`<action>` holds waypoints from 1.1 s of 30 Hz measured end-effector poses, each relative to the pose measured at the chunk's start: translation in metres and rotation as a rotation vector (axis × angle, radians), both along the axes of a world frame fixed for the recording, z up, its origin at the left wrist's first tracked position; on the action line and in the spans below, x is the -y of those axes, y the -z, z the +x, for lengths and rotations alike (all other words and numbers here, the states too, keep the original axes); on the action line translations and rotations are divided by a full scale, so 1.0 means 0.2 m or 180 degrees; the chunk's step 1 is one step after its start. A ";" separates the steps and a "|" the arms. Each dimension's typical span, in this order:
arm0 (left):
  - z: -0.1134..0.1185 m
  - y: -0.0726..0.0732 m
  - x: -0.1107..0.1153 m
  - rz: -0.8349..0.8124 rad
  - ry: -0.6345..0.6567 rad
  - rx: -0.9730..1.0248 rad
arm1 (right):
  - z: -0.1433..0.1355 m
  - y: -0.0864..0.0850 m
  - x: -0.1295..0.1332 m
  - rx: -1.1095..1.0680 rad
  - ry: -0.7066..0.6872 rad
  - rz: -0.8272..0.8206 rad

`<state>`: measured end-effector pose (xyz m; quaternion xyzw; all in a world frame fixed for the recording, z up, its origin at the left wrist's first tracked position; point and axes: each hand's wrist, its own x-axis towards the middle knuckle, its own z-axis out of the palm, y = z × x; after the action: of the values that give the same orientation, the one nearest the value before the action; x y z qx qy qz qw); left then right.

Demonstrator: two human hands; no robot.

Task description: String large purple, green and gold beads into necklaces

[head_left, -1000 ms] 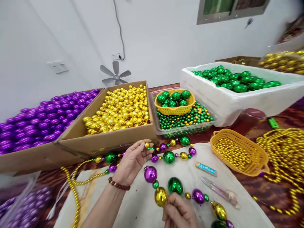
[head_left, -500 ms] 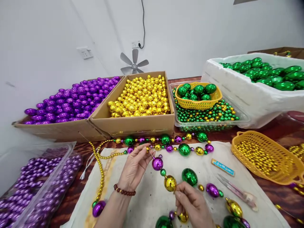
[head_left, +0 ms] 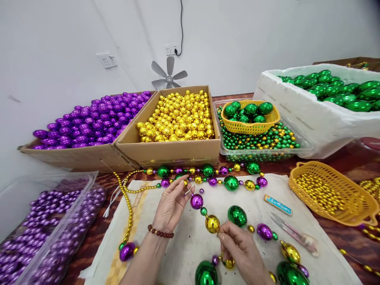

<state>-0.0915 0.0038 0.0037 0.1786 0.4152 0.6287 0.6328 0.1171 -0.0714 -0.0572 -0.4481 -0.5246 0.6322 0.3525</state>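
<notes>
A bead string runs between my two hands, with a large purple bead [head_left: 196, 201], a small green bead [head_left: 203, 211] and a gold bead [head_left: 212, 224] on it. My left hand [head_left: 170, 206] pinches its thin cord just above the purple bead. My right hand [head_left: 240, 247] pinches the string at the lower side of the gold bead. A tiny purple bead [head_left: 202, 190] lies loose on the cloth near my left fingertips. Beyond my right hand lie a large green bead [head_left: 237, 215] and more strung beads, including a purple one [head_left: 265, 231].
A finished-looking bead strand [head_left: 231, 183] lies along the back of the white cloth [head_left: 178, 257]. A craft knife [head_left: 297, 235] and a blue packet [head_left: 278, 204] rest at right. Boxes of purple [head_left: 74, 154] and gold beads [head_left: 166, 152], a foam box [head_left: 285, 107] and a yellow basket [head_left: 350, 186] surround it.
The view has shifted slightly. The thin cord by my left fingertips now shows as crossing pale lines. Both hands keep their pinch, and the beads between them have barely moved.
</notes>
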 end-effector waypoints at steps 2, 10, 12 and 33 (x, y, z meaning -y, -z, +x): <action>0.00 0.00 0.01 0.0060 0.0012 0.0047 | -0.01 0.00 0.00 -0.0010 0.0085 -0.0019; 0.02 0.02 0.04 0.0158 0.0090 -0.0057 | -0.05 0.03 -0.01 -0.0203 0.0164 -0.0234; 0.04 0.05 0.06 0.0031 0.0091 -0.0010 | -0.06 0.05 -0.03 -0.0121 0.0209 -0.0246; 0.32 0.23 0.11 0.0683 0.0082 -0.2066 | -0.09 -0.20 -0.55 0.0485 -0.0101 0.0798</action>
<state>-0.0270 -0.0190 -0.0423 0.4401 0.5241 0.5711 0.4532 0.0984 0.0378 -0.0170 -0.4390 -0.6317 0.5313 0.3549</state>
